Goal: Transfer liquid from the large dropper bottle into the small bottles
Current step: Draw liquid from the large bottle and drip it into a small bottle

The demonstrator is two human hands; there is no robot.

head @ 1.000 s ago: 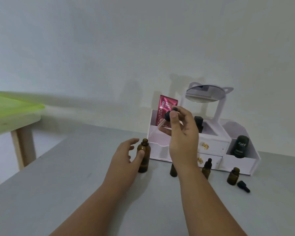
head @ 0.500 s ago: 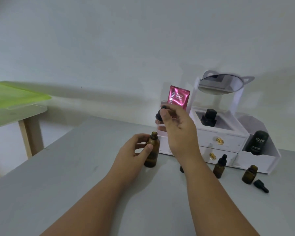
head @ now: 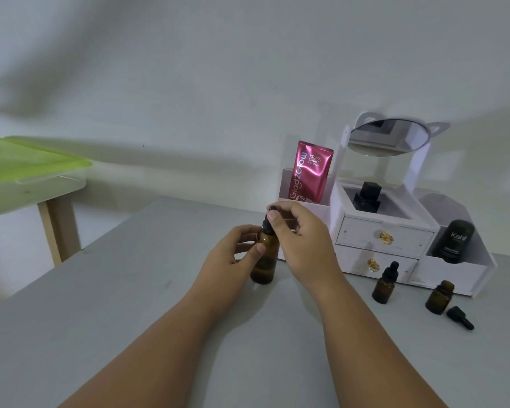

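On the grey bench point(head: 130, 319), by the wall: one white two-drawer organiser point(head: 383, 237), topped by one round mirror point(head: 389, 139), holding one pink sachet point(head: 311, 172). Just left of it, one large amber dropper bottle point(head: 265, 260), upright on the bench, gripped round its body by the left hand point(head: 230, 257); black dropper cap point(head: 268, 222) at its neck, pinched by the right hand point(head: 304, 245). Before the drawers, two small amber bottles, one capped point(head: 384, 285), one uncapped point(head: 438, 297). Just beside the uncapped one, one loose dropper cap point(head: 460, 318), lying flat.

My left has open table point(head: 100, 313); on my right the white organizer point(head: 380, 235), capped small bottle point(head: 384, 285), uncapped small bottle point(head: 438, 298) and dropper cap point(head: 460, 317) crowd it.
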